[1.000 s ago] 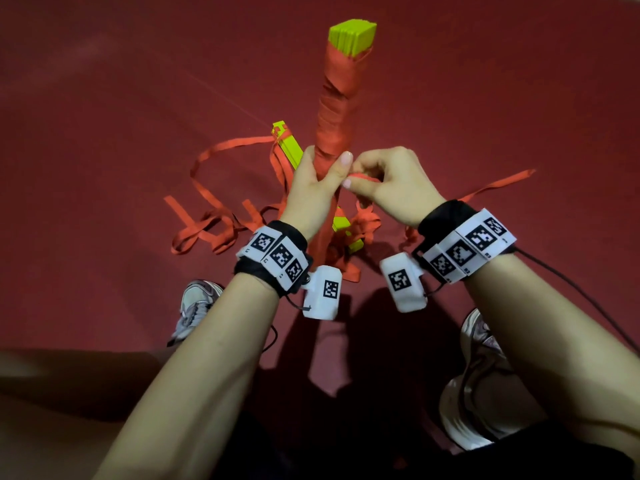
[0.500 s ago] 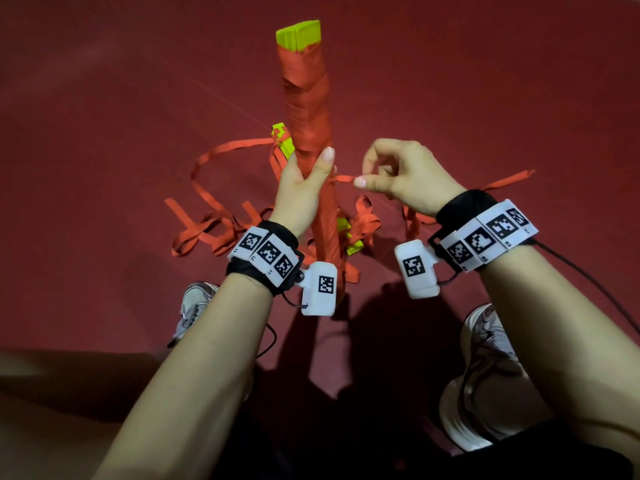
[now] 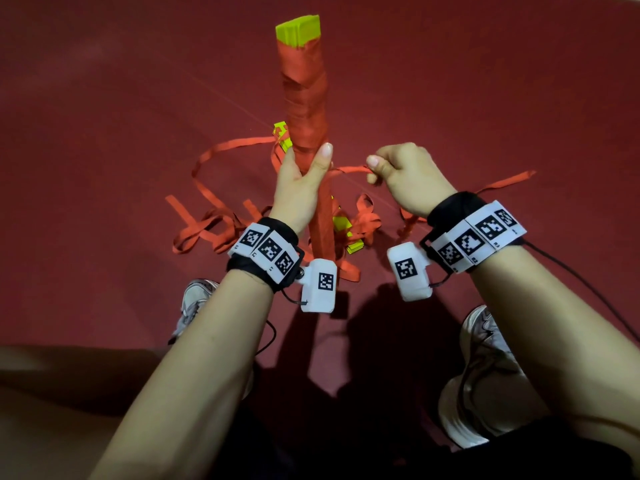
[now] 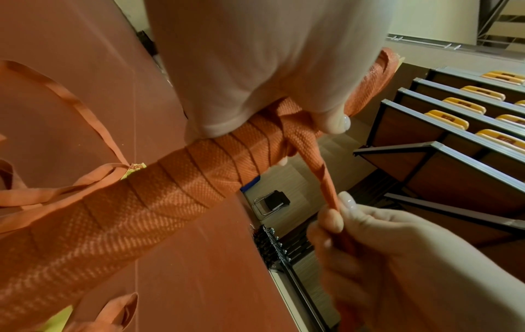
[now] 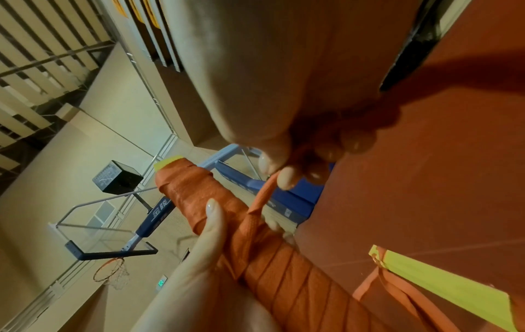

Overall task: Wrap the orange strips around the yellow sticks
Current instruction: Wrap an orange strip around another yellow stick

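The right hand had its thumb and forefinger closed tight on the free end of an orange strip, the other fingers curled in behind, and that strip ran taut and half twisted across to the bundle of yellow sticks. The left hand was wrapped around the bundle at mid-length, thumb laid up along the wound orange layers, holding it upright over the red floor. Almost the whole bundle was already covered, with only a yellow tip bare at the top. The likeliest failure was the pinch slipping: the pinched end looked short, and if it slid out the last turns under the left thumb would probably slacken and spring loose. The twist might also be bound in as a ridge instead of lying flat. Loose strips and another yellow bundle lay tangled on the floor below, near enough to snag a trailing end.
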